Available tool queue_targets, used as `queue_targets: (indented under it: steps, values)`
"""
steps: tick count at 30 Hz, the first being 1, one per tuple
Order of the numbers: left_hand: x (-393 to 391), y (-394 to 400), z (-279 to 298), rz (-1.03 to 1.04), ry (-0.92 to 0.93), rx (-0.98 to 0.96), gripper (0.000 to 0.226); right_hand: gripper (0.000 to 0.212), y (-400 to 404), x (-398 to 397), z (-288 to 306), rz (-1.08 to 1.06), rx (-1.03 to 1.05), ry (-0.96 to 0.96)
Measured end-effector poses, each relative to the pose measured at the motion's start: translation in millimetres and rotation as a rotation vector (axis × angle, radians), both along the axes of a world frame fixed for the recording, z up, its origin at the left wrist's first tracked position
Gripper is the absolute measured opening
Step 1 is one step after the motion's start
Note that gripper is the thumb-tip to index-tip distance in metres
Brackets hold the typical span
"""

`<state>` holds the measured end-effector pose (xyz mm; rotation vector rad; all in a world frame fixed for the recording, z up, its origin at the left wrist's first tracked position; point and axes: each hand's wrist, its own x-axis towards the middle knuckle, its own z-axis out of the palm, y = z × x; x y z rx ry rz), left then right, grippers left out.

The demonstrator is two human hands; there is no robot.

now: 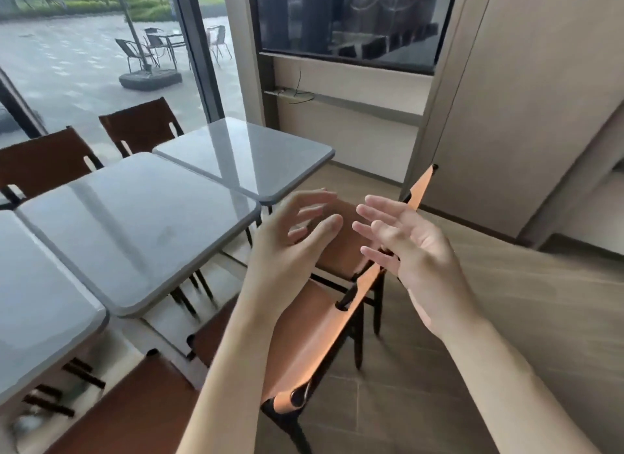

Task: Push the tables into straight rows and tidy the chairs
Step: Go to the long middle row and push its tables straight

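Observation:
Three grey square tables stand edge to edge in a diagonal row: the far table (246, 153), the middle table (135, 224) and the near table (37, 305). A brown leather chair (317, 332) with a black frame stands in front of me, its backrest edge running from lower centre to upper right. My left hand (287, 247) hovers over the chair's seat with fingers spread and loosely bent, holding nothing. My right hand (408, 247) is open just above the backrest's top edge, fingers straight; I cannot tell whether it touches.
Another brown chair (135, 409) sits at lower left beside the near table. Two brown chairs (141, 125) stand behind the tables by the glass wall. A beige cabinet wall (526, 115) rises on the right. Wood floor (439, 369) lies open to the right.

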<state>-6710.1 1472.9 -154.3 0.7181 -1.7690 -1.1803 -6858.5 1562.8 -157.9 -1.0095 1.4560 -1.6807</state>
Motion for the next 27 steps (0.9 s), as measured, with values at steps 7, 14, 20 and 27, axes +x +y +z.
queue_targets:
  steps: [7,14,20,27]
  values:
    - [-193.8,22.5,6.0,-0.138,0.039,-0.004,0.022,0.028,47.2,-185.2,9.9,-0.162,-0.015,0.038]
    - [-340.9,40.1,25.3,-0.312,0.006,-0.035,0.032,0.034,94.5,-320.1,29.2,-0.269,-0.023,0.066]
    - [-432.0,31.9,31.9,-0.414,-0.023,-0.070,0.039,0.039,101.1,-401.0,24.5,-0.371,-0.032,0.042]
    - [-526.3,-22.1,17.6,-0.437,-0.018,-0.039,0.037,0.041,55.3,-494.5,15.5,-0.367,-0.012,0.057]
